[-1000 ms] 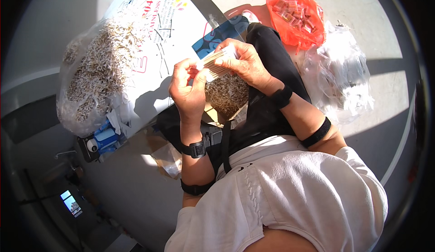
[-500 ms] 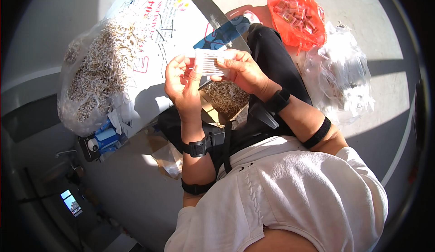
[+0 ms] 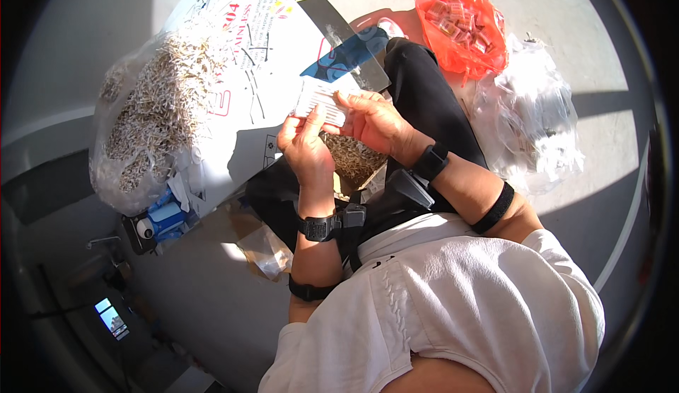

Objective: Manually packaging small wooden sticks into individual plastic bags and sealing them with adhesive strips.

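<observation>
My left hand [image 3: 305, 145] and my right hand [image 3: 373, 119] together hold a small white strip of thin pale pieces [image 3: 322, 101] in front of me, fingers pinched on its near edge. Just below the hands, on my lap, sits a heap of tiny pale brown pieces [image 3: 357, 160]. I sit with black trousers [image 3: 424, 89] and wear dark bands on both wrists.
A white printed board [image 3: 240, 61] lies to my left, with a large clear bag of small pale pieces [image 3: 145, 117] on it. An orange bag of small packets [image 3: 463, 25] and clear plastic bags [image 3: 534, 124] lie at right. A dark box with blue items [image 3: 159, 220] sits lower left.
Both hands have lifted the white strip up and left, away from the heap on my lap, and turned it flatter.
</observation>
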`<state>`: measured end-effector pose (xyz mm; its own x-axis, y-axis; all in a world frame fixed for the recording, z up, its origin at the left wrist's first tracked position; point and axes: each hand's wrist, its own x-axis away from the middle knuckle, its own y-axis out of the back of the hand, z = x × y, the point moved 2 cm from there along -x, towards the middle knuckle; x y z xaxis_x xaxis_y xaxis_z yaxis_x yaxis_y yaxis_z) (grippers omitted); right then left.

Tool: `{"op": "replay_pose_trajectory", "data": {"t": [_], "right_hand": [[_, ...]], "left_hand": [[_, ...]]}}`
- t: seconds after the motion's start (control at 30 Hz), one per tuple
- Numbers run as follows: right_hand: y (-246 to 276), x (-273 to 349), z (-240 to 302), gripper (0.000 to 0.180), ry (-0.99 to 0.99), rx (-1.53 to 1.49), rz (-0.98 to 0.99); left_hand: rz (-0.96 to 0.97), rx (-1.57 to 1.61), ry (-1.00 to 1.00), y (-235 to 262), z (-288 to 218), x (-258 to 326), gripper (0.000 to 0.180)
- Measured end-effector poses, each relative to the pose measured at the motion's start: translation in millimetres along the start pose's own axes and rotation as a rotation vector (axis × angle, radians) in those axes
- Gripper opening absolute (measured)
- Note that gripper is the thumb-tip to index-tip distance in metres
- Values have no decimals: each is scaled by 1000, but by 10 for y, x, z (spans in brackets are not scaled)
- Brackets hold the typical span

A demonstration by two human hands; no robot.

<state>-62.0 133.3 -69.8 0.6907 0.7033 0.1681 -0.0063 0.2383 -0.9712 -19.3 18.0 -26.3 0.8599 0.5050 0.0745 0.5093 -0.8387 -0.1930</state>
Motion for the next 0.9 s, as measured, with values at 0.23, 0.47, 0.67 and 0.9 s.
{"op": "replay_pose_trajectory", "data": {"t": [0.23, 0.47, 0.67, 0.9], "right_hand": [[129, 12, 65, 23, -26, 174, -17], [1, 56, 149, 14, 7, 471, -52], [26, 29, 90, 12, -17, 535, -3], [50, 26, 72, 11, -75, 552, -30]], "left_hand": [[-22, 44, 28, -4, -33, 9, 9], [12, -44, -61, -49, -137, 30, 8], [6, -56, -108, -79, -147, 34, 4], [58, -216, -65, -17, -168, 12, 4]]}}
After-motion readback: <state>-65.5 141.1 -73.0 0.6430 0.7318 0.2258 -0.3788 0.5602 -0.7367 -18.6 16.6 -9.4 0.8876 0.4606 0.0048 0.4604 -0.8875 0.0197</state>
